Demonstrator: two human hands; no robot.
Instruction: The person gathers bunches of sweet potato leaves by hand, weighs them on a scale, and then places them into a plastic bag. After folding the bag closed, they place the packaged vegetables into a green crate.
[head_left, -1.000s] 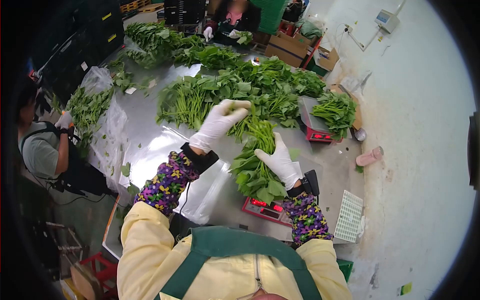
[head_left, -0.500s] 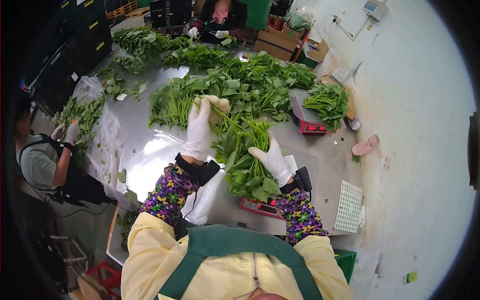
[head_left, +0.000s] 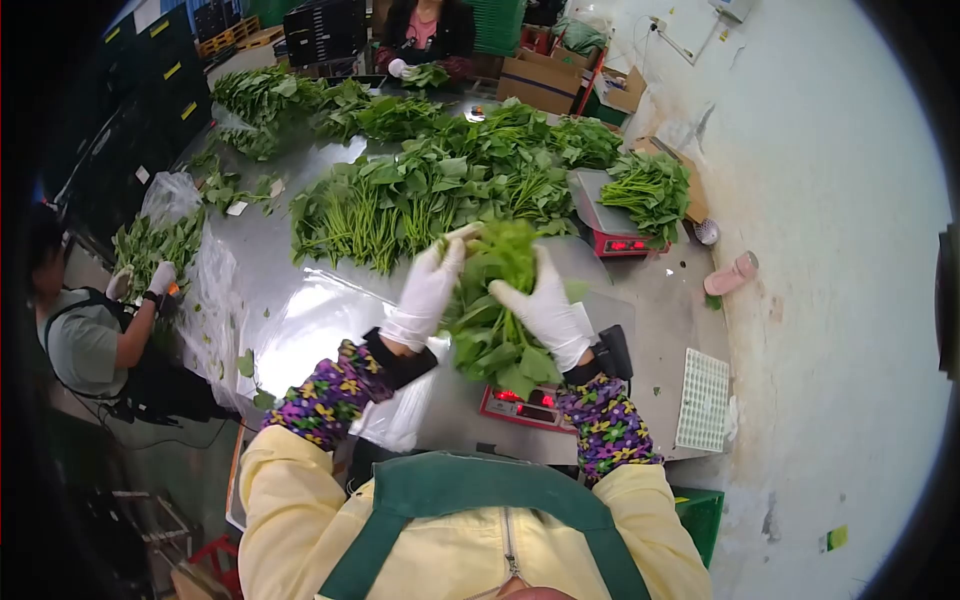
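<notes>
My right hand (head_left: 548, 312), in a white glove, grips a bunch of leafy greens (head_left: 505, 345) from its right side. The stem ends point away from me and are blurred; the leaves hang toward me. My left hand (head_left: 428, 292), also gloved in white, closes its fingers on the upper left of the same bunch. Right below the bunch is a red digital scale (head_left: 528, 408) with a lit display, its top partly hidden by the leaves. Beyond my hands a long pile of greens (head_left: 375, 205) lies on the metal table (head_left: 300, 310).
A second red scale (head_left: 625, 245) carries more greens (head_left: 648, 190) at the right. Near the wall are a pink bottle (head_left: 732, 273) and a white grid tray (head_left: 703, 400). Clear plastic (head_left: 212, 300) lies at left. One co-worker (head_left: 90, 330) stands left, another (head_left: 428, 40) at the far side.
My left hand has moved right, from over the edge of the pile to the top of the bunch. The left co-worker's hands have lowered toward the greens there.
</notes>
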